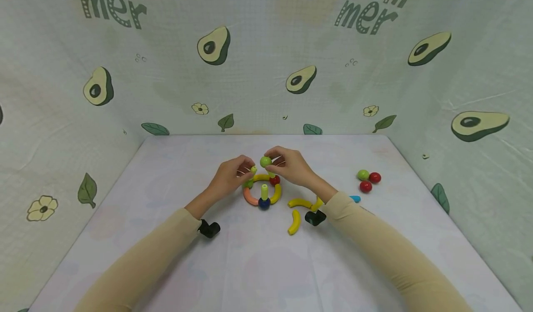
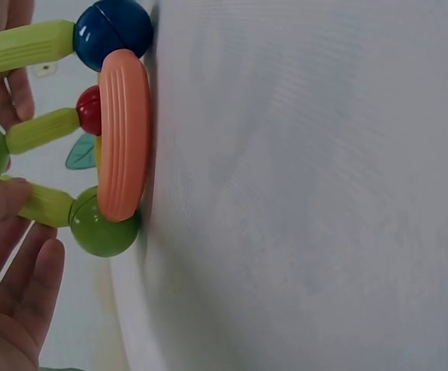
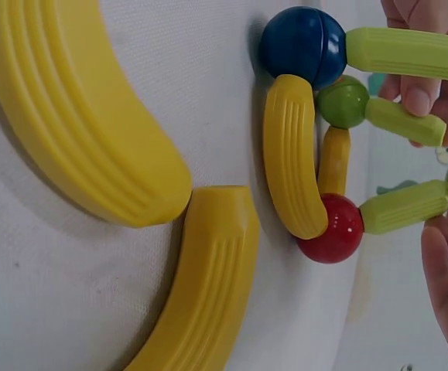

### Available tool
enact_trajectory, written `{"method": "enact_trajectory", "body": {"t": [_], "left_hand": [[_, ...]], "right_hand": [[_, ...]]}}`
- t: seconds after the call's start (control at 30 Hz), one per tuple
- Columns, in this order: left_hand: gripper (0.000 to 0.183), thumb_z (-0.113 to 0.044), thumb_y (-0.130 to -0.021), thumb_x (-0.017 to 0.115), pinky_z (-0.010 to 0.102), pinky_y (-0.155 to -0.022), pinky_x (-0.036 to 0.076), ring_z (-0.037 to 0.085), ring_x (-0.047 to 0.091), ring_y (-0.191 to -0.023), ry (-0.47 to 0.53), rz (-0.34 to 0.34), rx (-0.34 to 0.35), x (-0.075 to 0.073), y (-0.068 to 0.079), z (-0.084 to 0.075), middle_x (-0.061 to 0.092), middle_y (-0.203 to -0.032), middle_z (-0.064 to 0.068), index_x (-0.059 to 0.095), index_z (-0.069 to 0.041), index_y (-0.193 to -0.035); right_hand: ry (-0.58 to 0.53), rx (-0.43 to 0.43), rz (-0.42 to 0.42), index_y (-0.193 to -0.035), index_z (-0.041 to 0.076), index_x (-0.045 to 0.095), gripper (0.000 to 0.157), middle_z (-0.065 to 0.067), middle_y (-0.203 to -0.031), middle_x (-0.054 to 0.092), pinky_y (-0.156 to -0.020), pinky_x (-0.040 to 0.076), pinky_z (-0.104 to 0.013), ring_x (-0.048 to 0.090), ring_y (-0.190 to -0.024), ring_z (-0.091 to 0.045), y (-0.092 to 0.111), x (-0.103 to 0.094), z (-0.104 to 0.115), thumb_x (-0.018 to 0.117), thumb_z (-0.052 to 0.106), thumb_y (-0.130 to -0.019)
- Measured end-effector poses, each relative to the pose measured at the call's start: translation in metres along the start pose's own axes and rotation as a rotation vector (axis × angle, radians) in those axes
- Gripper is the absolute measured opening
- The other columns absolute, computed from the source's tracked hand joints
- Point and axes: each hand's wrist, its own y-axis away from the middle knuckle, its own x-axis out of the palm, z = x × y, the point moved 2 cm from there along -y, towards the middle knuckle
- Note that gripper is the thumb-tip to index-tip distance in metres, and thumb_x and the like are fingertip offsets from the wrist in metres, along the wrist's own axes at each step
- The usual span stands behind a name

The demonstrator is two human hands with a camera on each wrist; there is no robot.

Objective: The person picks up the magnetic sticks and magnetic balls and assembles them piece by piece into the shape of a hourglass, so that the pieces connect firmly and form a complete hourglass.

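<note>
A toy frame of curved rods and balls lies on the table in front of me. Its ring joins an orange curved rod (image 2: pixel 124 135), yellow curved rods (image 3: pixel 293 154), a blue ball (image 1: pixel 264 204), a red ball (image 3: pixel 330 229) and a green ball (image 2: pixel 104 224). Light green straight rods rise from these balls. My left hand (image 1: pixel 233 174) pinches the rod (image 2: pixel 47 205) above the green ball. With thumb and fingers, my right hand (image 1: pixel 291 165) holds another green ball (image 1: pixel 265 162) at the top of the red ball's rod (image 3: pixel 405 207). The blue ball's rod (image 1: pixel 264 191) stands untouched, its top bare.
Loose yellow curved rods (image 1: pixel 294 222) lie near my right wrist, one partly behind it. A blue piece (image 1: pixel 355 199) shows past the right sleeve. Farther right sit a loose green ball (image 1: pixel 363 175) and two red balls (image 1: pixel 365 186). A patterned cloth wall (image 1: pixel 266 71) surrounds the table.
</note>
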Motion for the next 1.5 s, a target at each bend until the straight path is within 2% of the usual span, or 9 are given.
{"method": "enact_trajectory", "body": {"t": [0.27,0.6,0.9,1.03,1.23,1.37,1.5], "left_hand": [[0.026,-0.017,-0.1,0.077,0.034,-0.094,0.061,0.019,0.073,-0.106,-0.041,0.009,-0.001,0.003,-0.004,-0.001,0.075,-0.119,0.003,0.066,-0.013,-0.123],[0.026,-0.014,-0.099,0.077,0.035,-0.094,0.061,0.021,0.074,-0.105,-0.043,0.005,0.008,0.006,-0.005,-0.002,0.075,-0.118,0.006,0.065,-0.01,-0.122],[0.029,-0.015,-0.1,0.077,0.036,-0.095,0.061,0.021,0.073,-0.109,-0.026,0.007,-0.001,0.006,-0.003,-0.002,0.074,-0.122,0.006,0.064,-0.011,-0.125],[0.037,-0.016,-0.1,0.077,0.038,-0.097,0.061,0.025,0.072,-0.114,0.001,0.01,-0.006,0.005,0.004,-0.005,0.072,-0.128,0.008,0.062,-0.012,-0.133],[0.065,-0.024,-0.094,0.084,0.041,-0.099,0.06,0.026,0.069,-0.12,0.0,0.058,-0.011,0.003,0.015,-0.009,0.068,-0.135,0.009,0.054,-0.013,-0.151],[0.08,-0.032,-0.09,0.089,0.041,-0.098,0.06,0.025,0.067,-0.118,0.011,0.091,-0.018,0.006,0.019,-0.012,0.065,-0.131,0.008,0.048,-0.014,-0.157],[0.089,-0.033,-0.088,0.09,0.039,-0.095,0.061,0.024,0.069,-0.111,0.051,0.12,-0.035,0.009,0.022,-0.015,0.069,-0.122,0.008,0.042,-0.014,-0.161]], "right_hand": [[-0.001,-0.022,0.026,-0.128,0.009,0.07,0.032,-0.006,-0.122,0.074,-0.092,0.062,-0.036,0.073,-0.108,-0.027,-0.003,0.004,0.003,0.078,0.015,-0.099],[0.011,-0.004,0.059,-0.129,0.012,0.07,0.031,-0.004,-0.122,0.074,-0.091,0.062,-0.034,0.073,-0.107,-0.022,-0.004,0.008,0.002,0.077,0.017,-0.1],[-0.008,0.006,0.073,-0.133,0.013,0.069,0.033,-0.006,-0.123,0.075,-0.091,0.063,-0.036,0.073,-0.11,-0.026,-0.001,0.005,0.003,0.075,0.016,-0.101],[-0.017,0.014,0.079,-0.134,0.014,0.068,0.033,-0.006,-0.124,0.074,-0.091,0.063,-0.037,0.073,-0.111,-0.026,0.0,0.005,0.003,0.074,0.017,-0.102],[-0.019,0.014,0.085,-0.135,0.015,0.068,0.033,-0.006,-0.126,0.074,-0.091,0.063,-0.038,0.073,-0.111,-0.026,0.002,0.004,0.002,0.073,0.019,-0.103],[-0.017,0.013,0.078,-0.135,0.016,0.068,0.033,-0.007,-0.125,0.074,-0.091,0.063,-0.039,0.073,-0.11,-0.026,0.003,0.003,0.001,0.073,0.019,-0.103],[-0.011,0.008,0.074,-0.136,0.015,0.067,0.033,-0.007,-0.125,0.074,-0.091,0.063,-0.039,0.074,-0.11,-0.026,0.004,0.002,-0.001,0.073,0.02,-0.103]]}}
